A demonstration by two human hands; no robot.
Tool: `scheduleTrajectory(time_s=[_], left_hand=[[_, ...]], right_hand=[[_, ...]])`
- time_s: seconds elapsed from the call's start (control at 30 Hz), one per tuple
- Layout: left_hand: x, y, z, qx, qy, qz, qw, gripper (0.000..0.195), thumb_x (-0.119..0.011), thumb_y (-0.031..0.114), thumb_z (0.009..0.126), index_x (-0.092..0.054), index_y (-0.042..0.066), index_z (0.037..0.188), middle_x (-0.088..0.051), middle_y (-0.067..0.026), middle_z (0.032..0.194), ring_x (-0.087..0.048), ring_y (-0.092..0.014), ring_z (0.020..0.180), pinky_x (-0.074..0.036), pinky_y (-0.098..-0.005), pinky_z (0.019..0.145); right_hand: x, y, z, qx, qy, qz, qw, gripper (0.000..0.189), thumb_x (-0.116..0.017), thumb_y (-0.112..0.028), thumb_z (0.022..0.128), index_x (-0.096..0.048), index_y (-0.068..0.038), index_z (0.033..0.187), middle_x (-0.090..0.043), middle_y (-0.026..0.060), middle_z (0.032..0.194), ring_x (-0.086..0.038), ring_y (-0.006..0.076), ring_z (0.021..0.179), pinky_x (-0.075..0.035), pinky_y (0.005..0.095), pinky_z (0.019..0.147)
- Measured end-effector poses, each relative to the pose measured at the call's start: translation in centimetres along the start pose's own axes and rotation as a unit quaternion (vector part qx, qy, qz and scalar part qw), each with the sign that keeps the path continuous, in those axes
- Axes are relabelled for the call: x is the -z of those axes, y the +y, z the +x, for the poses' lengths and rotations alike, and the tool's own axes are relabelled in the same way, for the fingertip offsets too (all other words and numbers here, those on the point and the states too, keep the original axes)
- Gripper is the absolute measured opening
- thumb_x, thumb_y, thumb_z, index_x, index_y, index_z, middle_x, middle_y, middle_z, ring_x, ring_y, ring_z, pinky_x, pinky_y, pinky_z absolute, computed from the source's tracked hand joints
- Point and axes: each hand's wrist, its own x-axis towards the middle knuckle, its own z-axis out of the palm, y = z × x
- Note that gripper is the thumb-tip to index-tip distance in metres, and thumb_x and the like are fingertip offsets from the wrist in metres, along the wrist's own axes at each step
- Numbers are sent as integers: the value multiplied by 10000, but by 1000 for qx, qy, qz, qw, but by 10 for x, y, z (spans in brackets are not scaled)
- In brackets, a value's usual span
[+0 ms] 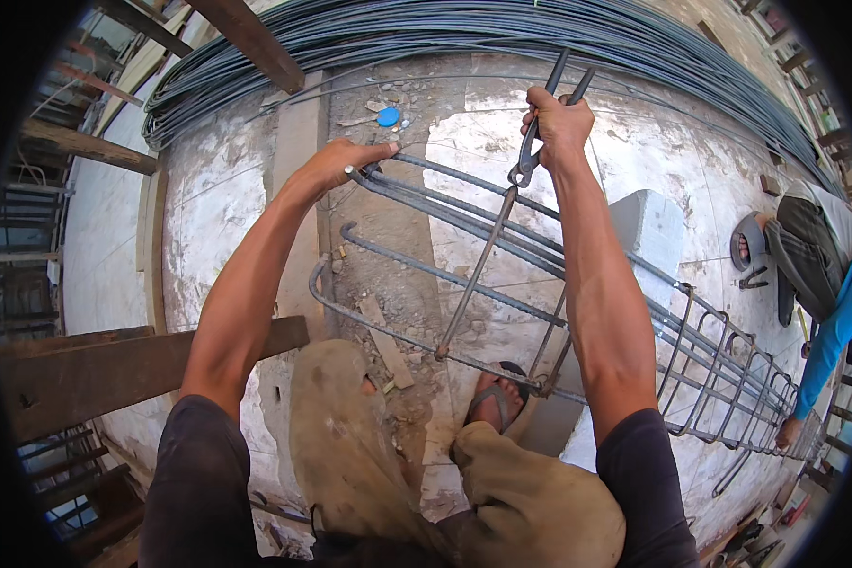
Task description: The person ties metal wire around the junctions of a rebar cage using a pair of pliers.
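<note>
My left hand (pixel 341 165) grips the near-left ends of the upper bars of a rebar cage (pixel 426 202). In my right hand (pixel 565 128) is a pair of end-cutting pincers (pixel 525 165), its handles pointing away from me. The pincers' jaws meet a top corner of a steel stirrup (pixel 477 273), where it crosses an upper ribbed bar; whether tie wire is between them is too small to tell. Below, two lower bars end in bent hooks (pixel 319 280). The cage runs off to the right, partly behind my right forearm, with several more stirrups (pixel 710 362) around it.
A bundle of long rebar (pixel 412 32) lies along the far side. Pale blocks (pixel 653 220) stand under the cage. At right, a co-worker's hand (pixel 789 432) touches the far end. Wooden beams (pixel 149 373) jut in from the left. Rubble and a blue lid (pixel 388 116) lie on the floor.
</note>
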Motion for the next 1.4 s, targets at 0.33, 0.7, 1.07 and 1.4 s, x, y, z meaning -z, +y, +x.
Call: scheduleTrajectory(time_s=[0.33,0.7,1.07,1.4], left_hand=[[-10,1,-2,28,0,-35,999,789,-680,799,807,-773,16,821,-651,-67,748,-572,-178,771,-406,-325,711],[113,41,-10,-22,188,73,979,917,-681,803,814,-726,31,1308,-707,-250,1261,-663,-369,1212,-479,-480,1047],[-28,270,4,-158,142,44,976,1027,-877,571,716,-523,-134,1373,-687,-309,1227,-684,-376,1125,-538,-442,978],[-57,271,53,-172,265,98,944,760,-666,343,838,-482,-96,1430,-725,-301,1140,-707,-442,1100,-541,-475,975]], right_hand=[[-2,4,6,-21,1,-38,999,300,-782,-12,764,-487,-7,817,-626,127,661,-618,192,471,-533,349,412],[-25,-20,-22,100,44,-209,972,345,-791,-94,716,-512,49,861,-672,228,734,-700,318,572,-574,430,544],[-26,-28,-35,228,74,-314,919,463,-803,-196,745,-594,80,1053,-718,311,889,-715,502,862,-551,533,799],[-30,-15,-26,259,86,-247,930,552,-820,-275,782,-563,53,1144,-714,318,885,-700,526,853,-547,547,777]])
